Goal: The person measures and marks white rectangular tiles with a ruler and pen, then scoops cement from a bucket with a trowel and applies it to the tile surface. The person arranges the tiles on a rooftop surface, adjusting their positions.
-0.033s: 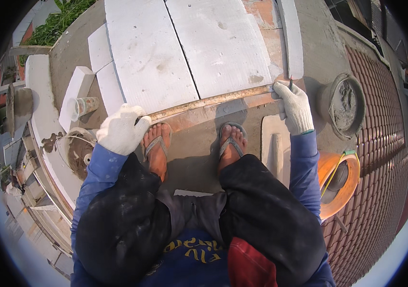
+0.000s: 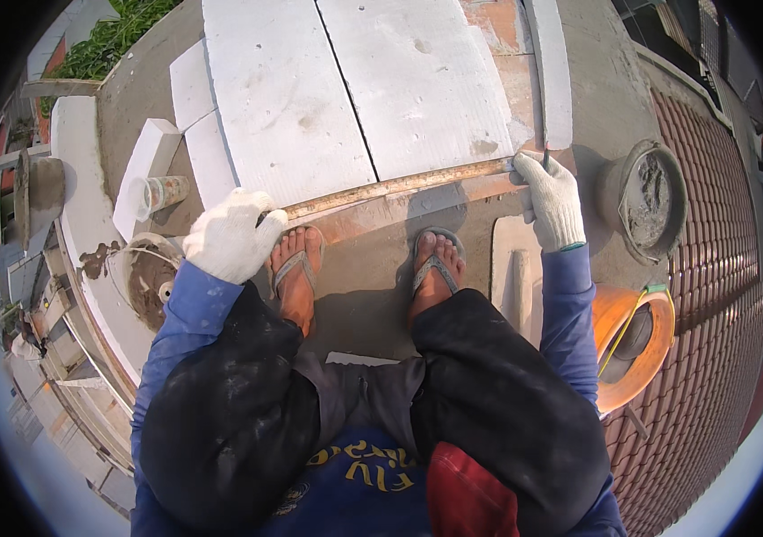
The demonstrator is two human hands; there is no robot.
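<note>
A long, narrow, stained strip [image 2: 399, 184] crosses the near edge of two white foam-like blocks [image 2: 283, 107], along a reddish slab. My gloved left hand [image 2: 229, 231] grips its left end, above my sandalled left foot. My gloved right hand [image 2: 547, 199] is closed at the right end, with a dark pencil-like stick [image 2: 546, 159] upright at its fingertips. A narrow white piece [image 2: 548, 80] runs back from beside that hand. A flat trowel-like board [image 2: 518, 268] with a handle lies just below my right hand.
A mortar bucket [image 2: 646, 201] and an orange container [image 2: 632, 345] stand right, beside a tiled roof [image 2: 704, 233]. At left are a muddy bucket [image 2: 144, 282], a plastic cup [image 2: 158, 195], loose white blocks [image 2: 144, 161] and a concrete ledge [image 2: 77, 143] with buildings beyond.
The view has shifted very slightly. My left hand is a touch higher; both hands keep their hold on the strip.
</note>
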